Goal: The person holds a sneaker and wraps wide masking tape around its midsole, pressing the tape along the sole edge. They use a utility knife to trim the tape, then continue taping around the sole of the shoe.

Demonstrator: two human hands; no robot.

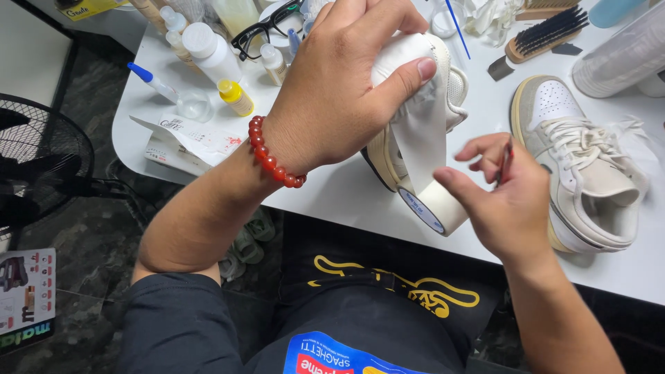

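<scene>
We're looking down on a crowded white table [346, 194]. At the back edge sit black-framed glasses [262, 31], a white bottle [211, 52], a small yellow bottle [236, 98] and a blue-capped applicator [154, 81]. A brush [547, 33] lies far right, with folded papers [187, 142] on the left. A 2nd sneaker [585, 166], white and grey with loose laces, rests on its sole just right of the action, near our right wrist.

Now the hands. Our left hand [339, 90], red bead bracelet [271, 158] at the wrist, wraps over the sneaker [415, 118] we're working on, the thumb pressing white tape flat against it: a firm grip, and it hides most of the shoe. The tape strip runs down to the tape roll [435, 208], which hangs at the table's near edge. Our right hand [509, 201] touches that roll with its thumb, while the fingers pinch a thin dark-and-red tool [504, 163].
</scene>
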